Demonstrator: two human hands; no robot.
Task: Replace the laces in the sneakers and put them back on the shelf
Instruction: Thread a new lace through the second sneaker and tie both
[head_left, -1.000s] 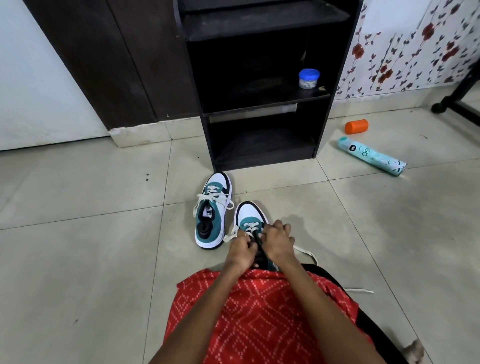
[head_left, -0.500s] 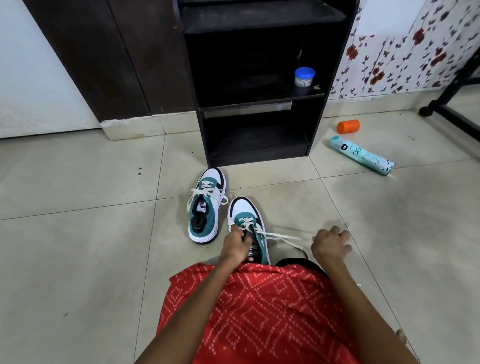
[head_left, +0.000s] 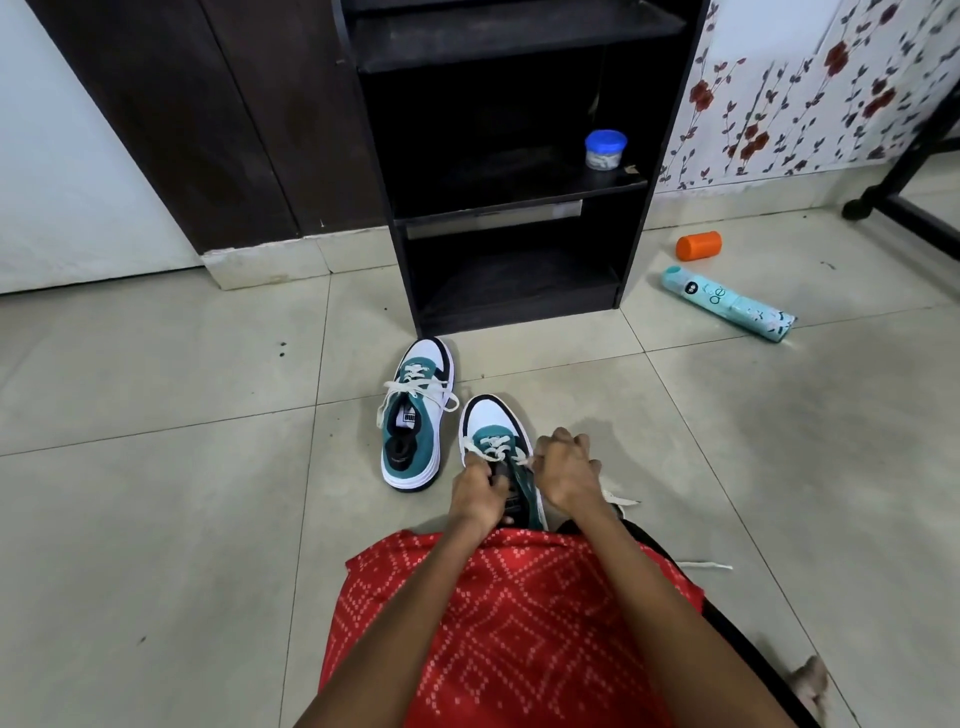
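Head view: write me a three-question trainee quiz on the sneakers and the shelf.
1. True or false: the far sneaker and the near sneaker both stand on the floor, outside the shelf.
2. What stands in the shelf? A) blue-lidded jar B) orange cap C) spray can
3. Fill in: the left hand and the right hand both grip the lace of the ___ sneaker.
Key: 1 true; 2 A; 3 near.
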